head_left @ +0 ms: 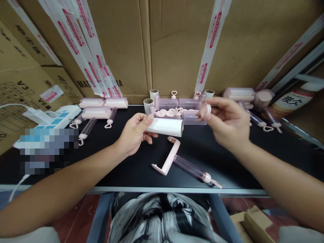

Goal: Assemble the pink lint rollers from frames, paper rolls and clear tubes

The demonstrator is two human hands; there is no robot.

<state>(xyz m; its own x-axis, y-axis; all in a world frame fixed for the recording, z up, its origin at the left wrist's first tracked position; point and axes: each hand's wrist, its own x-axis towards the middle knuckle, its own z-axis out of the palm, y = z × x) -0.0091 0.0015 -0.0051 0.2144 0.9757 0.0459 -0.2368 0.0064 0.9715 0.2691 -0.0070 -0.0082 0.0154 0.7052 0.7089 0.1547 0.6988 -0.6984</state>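
My left hand (135, 133) is closed around one end of a white paper roll (168, 127), held level above the black table (131, 168). My right hand (224, 121) pinches a small round pink cap (206, 109) between thumb and fingers, just right of the roll's open end. Below the roll lies a pink U-shaped bracket (168, 157) joined to a clear pink handle (193, 169), which rests on the table near its front edge.
Behind my hands sit cardboard cores (149, 103), pink caps and clear pink covers (174, 104). Finished pink rollers (101, 106) and handles lie at the back left, more rollers (240, 94) at the back right. Taped cardboard boxes (164, 47) wall the rear. A power strip (55, 118) lies left.
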